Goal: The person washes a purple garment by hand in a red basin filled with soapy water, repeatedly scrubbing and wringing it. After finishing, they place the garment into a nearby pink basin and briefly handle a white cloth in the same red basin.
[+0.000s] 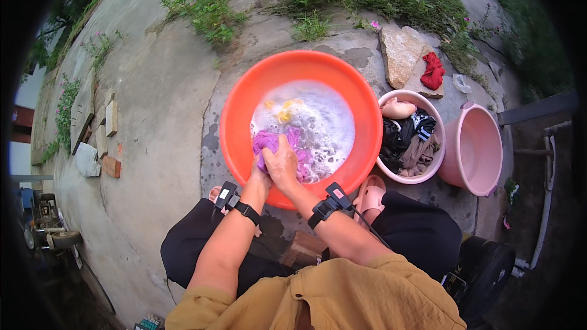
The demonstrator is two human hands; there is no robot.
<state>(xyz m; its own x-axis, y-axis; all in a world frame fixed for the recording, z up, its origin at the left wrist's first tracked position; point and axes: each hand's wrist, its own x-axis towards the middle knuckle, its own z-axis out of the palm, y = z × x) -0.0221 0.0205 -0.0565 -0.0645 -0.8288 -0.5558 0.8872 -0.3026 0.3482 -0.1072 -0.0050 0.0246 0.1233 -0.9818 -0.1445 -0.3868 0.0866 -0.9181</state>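
Over the near part of a large orange plastic basin (300, 60), my two hands are close together on a wet purple cloth (270, 142). My right hand (282, 160) grips the bunched fabric from above, with the thumb pointing away from me. Mostly covered by it, my left hand (260, 172) holds the cloth at its lower left side. Part of the purple fabric hangs into foamy, greyish wash water (328, 119). A yellow cloth (288, 111) shows through the suds beyond my hands.
Right of the basin, a pink bucket (384, 165) holds dark and brown garments. Another pink bucket (474, 146) lies tilted beside it. Red cloth (432, 71) rests on a flat stone slab (401, 55). Bricks and stones (111, 119) lie on the concrete at left. Flowering weeds (211, 9) grow from cracks.
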